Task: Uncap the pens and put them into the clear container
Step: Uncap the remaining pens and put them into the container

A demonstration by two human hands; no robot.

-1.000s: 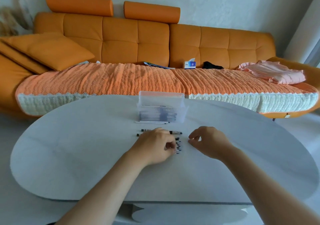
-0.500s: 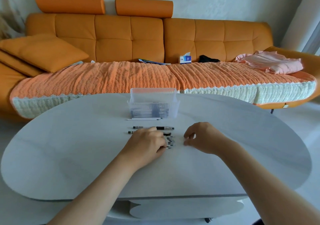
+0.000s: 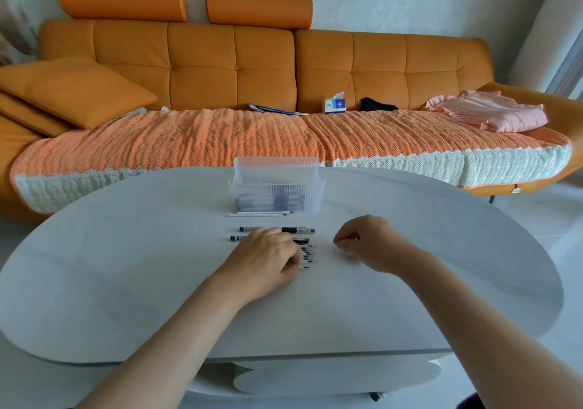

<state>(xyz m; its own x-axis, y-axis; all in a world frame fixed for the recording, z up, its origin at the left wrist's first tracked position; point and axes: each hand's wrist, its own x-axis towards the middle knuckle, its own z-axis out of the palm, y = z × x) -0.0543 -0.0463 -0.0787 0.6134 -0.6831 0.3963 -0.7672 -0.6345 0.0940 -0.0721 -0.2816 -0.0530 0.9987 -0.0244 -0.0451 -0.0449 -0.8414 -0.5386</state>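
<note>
A clear ribbed container (image 3: 277,192) stands at the table's middle back with several pens lying inside. Two thin white pens (image 3: 260,214) lie just in front of it. Nearer me, two black-capped pens (image 3: 298,229) lie crosswise, partly under my left hand (image 3: 266,260). That hand rests palm down on a tight row of pens (image 3: 307,255), fingers curled onto them; what it grips is hidden. My right hand (image 3: 373,244) hovers just right of the row, fingers curled in, with nothing seen in them.
The white oval table (image 3: 126,266) stretches wide on both sides of the hands. Behind it stands an orange sofa (image 3: 233,71) with a cushion, a tissue box (image 3: 335,105) and folded pink cloth (image 3: 492,115).
The view has shifted slightly. My left hand stays on the row of pens, and my right hand stays beside it with little movement.
</note>
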